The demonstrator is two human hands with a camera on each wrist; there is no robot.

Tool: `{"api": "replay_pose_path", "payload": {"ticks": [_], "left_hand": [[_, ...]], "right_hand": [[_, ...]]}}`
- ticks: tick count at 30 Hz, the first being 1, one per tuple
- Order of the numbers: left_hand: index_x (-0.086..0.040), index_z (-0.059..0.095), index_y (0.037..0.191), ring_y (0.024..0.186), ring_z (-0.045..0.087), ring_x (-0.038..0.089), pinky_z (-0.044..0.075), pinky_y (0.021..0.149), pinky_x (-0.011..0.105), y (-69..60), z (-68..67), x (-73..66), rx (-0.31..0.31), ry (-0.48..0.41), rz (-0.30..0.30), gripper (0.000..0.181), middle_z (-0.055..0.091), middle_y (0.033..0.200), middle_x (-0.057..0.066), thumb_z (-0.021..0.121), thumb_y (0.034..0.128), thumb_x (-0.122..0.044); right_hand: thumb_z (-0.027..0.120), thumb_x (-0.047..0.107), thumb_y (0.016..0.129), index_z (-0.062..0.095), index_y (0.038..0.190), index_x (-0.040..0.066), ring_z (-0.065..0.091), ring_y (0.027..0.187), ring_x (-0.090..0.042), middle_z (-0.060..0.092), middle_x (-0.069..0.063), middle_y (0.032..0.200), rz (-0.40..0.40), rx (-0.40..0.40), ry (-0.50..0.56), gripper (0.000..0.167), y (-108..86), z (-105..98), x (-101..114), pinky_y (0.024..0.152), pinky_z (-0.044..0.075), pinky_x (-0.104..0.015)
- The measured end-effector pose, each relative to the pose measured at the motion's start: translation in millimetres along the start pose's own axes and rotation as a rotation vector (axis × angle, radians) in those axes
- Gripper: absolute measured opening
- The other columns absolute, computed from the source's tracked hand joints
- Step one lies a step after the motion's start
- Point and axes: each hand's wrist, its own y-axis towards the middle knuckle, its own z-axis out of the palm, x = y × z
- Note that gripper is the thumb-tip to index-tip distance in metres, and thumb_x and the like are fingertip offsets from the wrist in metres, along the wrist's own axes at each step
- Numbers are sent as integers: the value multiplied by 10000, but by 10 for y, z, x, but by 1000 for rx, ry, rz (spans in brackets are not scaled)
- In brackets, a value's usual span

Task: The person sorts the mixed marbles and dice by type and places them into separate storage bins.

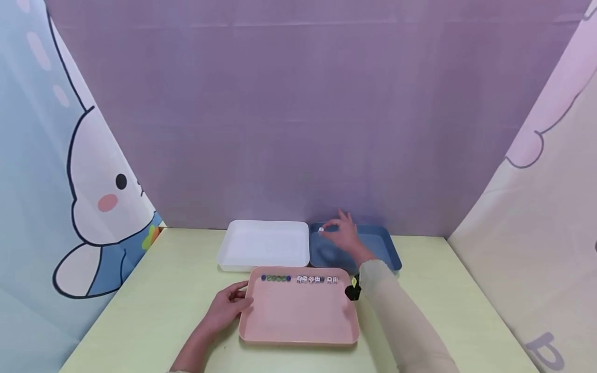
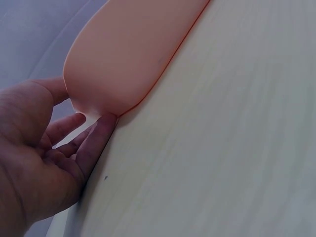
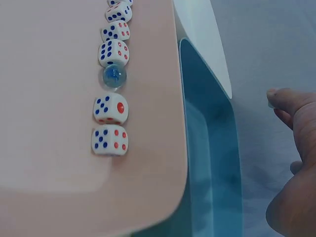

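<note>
My right hand (image 1: pixel 344 235) pinches a white die (image 1: pixel 321 229) between thumb and finger over the blue tray (image 1: pixel 394 252); in the right wrist view the hand (image 3: pixel 296 133) mostly hides that die. My left hand (image 1: pixel 226 308) grips the left edge of the pink tray (image 1: pixel 298 321), thumb at the rim, as the left wrist view also shows with the hand (image 2: pixel 44 148) at the tray's corner (image 2: pixel 108 74). Along the pink tray's far side runs a row of green and blue marbles (image 1: pixel 278 278), then white dice (image 1: pixel 311 279). A clear blue marble (image 3: pixel 114 76) sits between dice (image 3: pixel 110 140).
A white tray (image 1: pixel 263 246) stands behind the pink one, side by side with the blue tray. The pale table (image 1: pixel 163 285) meets a purple backdrop (image 1: pixel 280 114). Patterned cloths hang at left (image 1: pixel 37 181) and right (image 1: pixel 536 223).
</note>
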Motion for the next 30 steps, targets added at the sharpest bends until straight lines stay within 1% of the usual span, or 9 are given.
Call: {"api": "replay_pose_path", "payload": {"ticks": [3,5,7,10,11,17,22,27,30], "left_hand": [[52,510,1350,851,635,244,569,652,354,-71,17,-134,-6,-10,6,530,645,1034,158,708,869,-51],[72,503,1345,851,633,251,570,655,364,-68,20,-151,-9,-11,8,522,644,1028,164,698,872,-29],[75,500,1346,849,632,249,570,654,363,-50,10,-129,-10,-16,12,523,642,1024,164,698,872,-27],[49,503,1358,845,629,233,566,642,347,22,-17,-10,-17,-4,8,536,641,1032,155,709,873,-54],[42,504,1360,843,627,227,565,640,341,22,-25,-2,-17,-1,8,541,639,1034,153,713,872,-63],[14,529,1349,835,624,215,566,639,338,1,-35,-9,-29,-1,-4,534,640,1026,142,727,862,-81],[-6,544,1344,837,626,216,566,638,335,6,-31,-23,-35,0,1,527,639,1022,140,732,858,-84],[25,527,1347,837,627,221,562,630,333,-4,-27,24,-28,-2,2,535,640,1027,141,728,862,-82],[49,507,1354,848,630,235,563,628,340,40,-16,19,-16,-27,14,545,641,1038,151,722,867,-70]], "right_hand": [[745,339,861,740,945,174,-39,1442,-419,139,-134,1600,22,-8,-3,185,50,33,-12,1084,4,-674],[743,349,862,738,947,179,-49,1443,-410,131,-124,1603,36,-9,-10,190,88,57,-22,1087,-1,-668],[746,360,857,738,939,191,-48,1445,-405,133,-118,1603,50,-18,-20,187,124,92,-37,1091,1,-662],[751,360,852,741,932,193,-44,1442,-414,140,-128,1601,64,-31,-32,186,173,154,-63,1087,8,-668],[751,368,851,741,927,202,-44,1443,-413,140,-124,1601,73,-31,-40,183,187,176,-72,1088,13,-666],[742,376,857,738,923,211,-49,1442,-415,136,-124,1603,94,-22,-57,178,236,257,-106,1089,20,-667],[762,339,843,740,901,180,-26,1442,-419,186,-139,1589,89,-53,-41,171,242,262,-106,1081,30,-680],[770,333,836,744,895,178,-8,1439,-432,200,-159,1581,83,-62,-53,168,188,277,-123,1077,49,-687],[767,326,840,745,903,167,-13,1438,-434,188,-165,1583,82,-54,-45,172,214,232,-113,1078,46,-687]]}}
